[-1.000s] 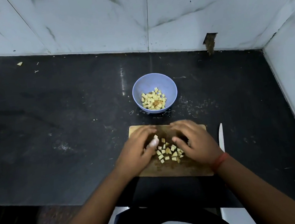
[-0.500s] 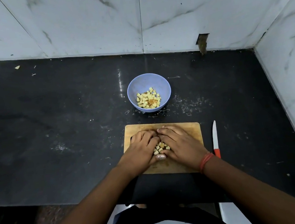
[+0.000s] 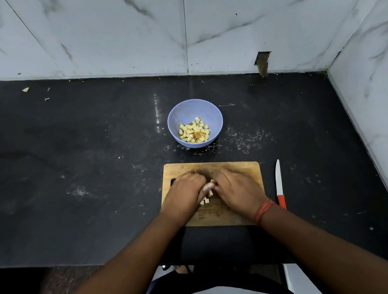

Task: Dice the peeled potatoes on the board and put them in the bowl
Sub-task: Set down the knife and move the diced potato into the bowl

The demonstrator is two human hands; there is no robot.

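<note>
A: Entry, head view. Wooden cutting board [image 3: 235, 173] lies flat on the black surface [image 3: 67, 162], near its front edge. Both hands are on the board, knuckles up, cupped toward each other.

B: State of each?

A: Left hand [image 3: 184, 194] has its fingers curled inward around a heap of diced potato pieces [image 3: 206, 197]. Right hand [image 3: 238, 189] is curled the same way from the other side. The two nearly meet at the fingertips, with the dice gathered between them. A few pale cubes show in the gap and just below the left thumb; the rest of the heap is hidden under the palms.

B: Lifted or resting?

A: Cannot tell. The visible cubes appear to sit on the wood.

B: Bowl?

A: Blue bowl [image 3: 174, 115] stands on the surface just beyond the board's far edge, apart from it. It holds a layer of potato cubes [image 3: 193, 132], pale yellow, some browner.

B: Knife?

A: Knife [image 3: 278, 185] lies on the surface just right of the board, white blade pointing away from the person, red handle nearest. Neither hand touches it.

B: Other notes?

A: Red thread band [image 3: 263, 211] on the right wrist. White specks scattered on the surface right of the bowl. Marble wall tiles [image 3: 101, 36] behind, and along the right side.
</note>
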